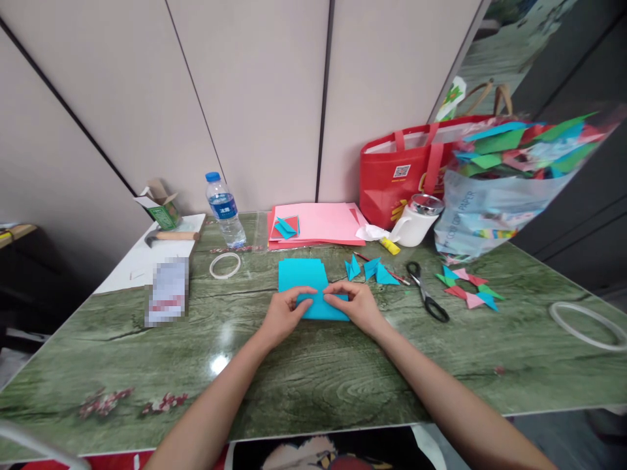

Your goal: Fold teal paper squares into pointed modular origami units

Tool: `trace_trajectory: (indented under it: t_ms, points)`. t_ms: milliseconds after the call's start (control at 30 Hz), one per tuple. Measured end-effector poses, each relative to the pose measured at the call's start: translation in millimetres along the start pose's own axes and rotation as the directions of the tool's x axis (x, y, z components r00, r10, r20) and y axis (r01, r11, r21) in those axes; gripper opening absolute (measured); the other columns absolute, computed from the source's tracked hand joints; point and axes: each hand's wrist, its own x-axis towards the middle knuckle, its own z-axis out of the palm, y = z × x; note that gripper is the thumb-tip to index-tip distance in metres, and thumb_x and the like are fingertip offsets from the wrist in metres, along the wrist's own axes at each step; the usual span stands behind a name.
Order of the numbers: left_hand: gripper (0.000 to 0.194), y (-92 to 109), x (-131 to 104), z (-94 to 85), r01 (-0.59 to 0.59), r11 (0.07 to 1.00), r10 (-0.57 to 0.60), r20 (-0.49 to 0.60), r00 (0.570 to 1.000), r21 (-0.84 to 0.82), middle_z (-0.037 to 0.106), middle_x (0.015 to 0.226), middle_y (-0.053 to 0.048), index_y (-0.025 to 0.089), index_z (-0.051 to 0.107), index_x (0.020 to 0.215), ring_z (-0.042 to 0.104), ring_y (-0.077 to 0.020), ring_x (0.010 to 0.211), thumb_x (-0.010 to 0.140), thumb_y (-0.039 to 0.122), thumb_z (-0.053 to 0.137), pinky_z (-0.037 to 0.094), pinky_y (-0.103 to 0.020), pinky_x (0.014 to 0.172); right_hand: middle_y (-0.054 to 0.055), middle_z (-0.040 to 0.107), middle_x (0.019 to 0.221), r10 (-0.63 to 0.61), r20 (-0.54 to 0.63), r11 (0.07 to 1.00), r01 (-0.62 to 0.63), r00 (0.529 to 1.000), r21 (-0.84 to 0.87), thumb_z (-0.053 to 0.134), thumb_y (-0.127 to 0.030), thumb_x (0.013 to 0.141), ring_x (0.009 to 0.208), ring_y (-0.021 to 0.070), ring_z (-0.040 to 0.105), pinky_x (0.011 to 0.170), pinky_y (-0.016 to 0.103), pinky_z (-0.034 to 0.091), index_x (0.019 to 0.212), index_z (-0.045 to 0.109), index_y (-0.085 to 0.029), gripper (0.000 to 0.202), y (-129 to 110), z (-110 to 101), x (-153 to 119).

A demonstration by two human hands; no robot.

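Blue paper [301, 273] lies in front of me on the table, a stack or folded sheets with a narrower strip [323, 312] along its near side. My left hand [287, 313] grips that strip near its left end, thumb and forefinger brought close together. My right hand [360, 305] holds it from the right in a similar pinch, its fingertips close to the left ones. Just beyond the right hand are several folded blue paper pieces [372, 269] and a red pencil [399, 277]. Black scissors [425, 294] lie further right.
At the back are pink and red paper sheets [323, 222], a water bottle [226, 212], a white mug [414, 222], a red bag [386, 170] and a plastic bag of coloured paper [490, 209]. A hammer [171, 236] lies left; a folded paper ring [458, 292] lies right.
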Motion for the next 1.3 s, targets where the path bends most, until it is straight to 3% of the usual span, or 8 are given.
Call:
trace_trajectory:
  t_ms: [167,433,567,633,767,867,1000,1300]
  points:
    - [0.024,-1.6,0.0,0.2,-0.021,0.998,0.019,0.032,0.999,0.064,0.038,0.049,0.005,0.015,0.065,0.092,0.028,-0.008,0.046,0.074,0.025,0.053,0.025,-0.02,0.044,0.003,0.068,0.075,0.027,0.113,0.998,-0.034,0.993,0.056,0.063,-0.031,0.068,0.07,0.0164,0.06,0.066,0.028,0.046,0.078,0.067,-0.016,0.018,1.8,-0.5,2.0]
    - [0.022,-1.1,-0.4,-0.3,-0.075,0.995,0.07,0.084,0.994,0.058,0.04,0.05,0.005,0.017,0.065,0.092,0.033,-0.0085,0.048,0.075,0.023,0.052,0.029,-0.02,0.046,-0.002,0.059,0.055,0.127,0.152,0.987,-0.14,0.98,0.083,0.065,-0.037,0.064,0.048,0.0095,0.047,0.046,0.022,0.036,0.072,0.066,-0.015,0.024,2.9,1.0,0.9]
    - [0.032,-1.6,0.4,0.1,0.014,0.997,-0.011,0.044,0.999,-0.07,0.029,0.047,0.008,0.017,0.059,0.103,0.03,-0.007,0.044,0.071,0.024,0.058,0.027,-0.018,0.041,-0.001,0.059,0.058,0.065,0.12,0.997,-0.07,0.991,0.036,0.062,-0.039,0.067,0.051,0.01,0.047,0.048,0.023,0.037,0.068,0.064,-0.016,0.023,0.1,2.2,0.7]
    - [0.043,-2.3,1.0,0.9,0.09,0.977,-0.081,0.055,0.995,-0.196,0.031,0.047,0.009,0.017,0.052,0.11,0.033,-0.0063,0.042,0.069,0.027,0.061,0.032,-0.017,0.041,-0.001,0.06,0.06,0.062,0.089,0.997,-0.065,0.994,0.032,0.062,-0.039,0.067,0.052,0.0107,0.049,0.05,0.023,0.039,0.068,0.063,-0.016,0.023,-0.6,2.3,0.8]
    - [0.051,-3.7,0.8,4.7,0.273,0.851,-0.228,0.152,0.962,-0.449,0.054,0.059,0.005,0.014,0.05,0.106,0.056,-0.0115,0.053,0.061,0.03,0.069,0.051,-0.027,0.054,0.001,0.062,0.064,0.079,0.036,0.994,-0.081,0.996,0.071,0.063,-0.038,0.066,0.056,0.0125,0.053,0.053,0.025,0.041,0.069,0.063,-0.015,0.023,0.9,1.8,1.4]
    - [0.044,-4.0,-1.2,7.9,0.365,0.778,-0.293,0.218,0.931,-0.511,0.064,0.068,-0.003,0.01,0.054,0.091,0.064,-0.0184,0.063,0.057,0.03,0.072,0.054,-0.034,0.064,0.002,0.064,0.067,0.085,-0.012,0.992,-0.084,0.996,0.098,0.064,-0.037,0.064,0.058,0.0138,0.055,0.056,0.026,0.044,0.069,0.063,-0.016,0.022,2.1,1.7,1.6]
    - [0.037,-3.8,-3.8,11.2,0.382,0.75,-0.294,0.244,0.924,-0.54,0.068,0.071,-0.008,0.008,0.058,0.082,0.066,-0.0221,0.067,0.058,0.032,0.072,0.055,-0.037,0.067,0.003,0.065,0.069,0.07,-0.034,0.992,-0.066,0.997,0.103,0.064,-0.038,0.065,0.06,0.0152,0.058,0.058,0.028,0.046,0.069,0.063,-0.016,0.023,2.5,2.0,1.4]
    - [0.034,-3.8,-2.1,11.1,0.385,0.747,-0.327,0.205,0.922,-0.542,0.069,0.064,-0.005,0.01,0.058,0.075,0.066,-0.022,0.061,0.054,0.031,0.075,0.055,-0.035,0.062,0.004,0.066,0.069,0.082,-0.041,0.989,-0.077,0.996,0.125,0.064,-0.041,0.064,0.059,0.016,0.059,0.057,0.029,0.047,0.07,0.064,-0.016,0.025,4.3,4.2,1.1]
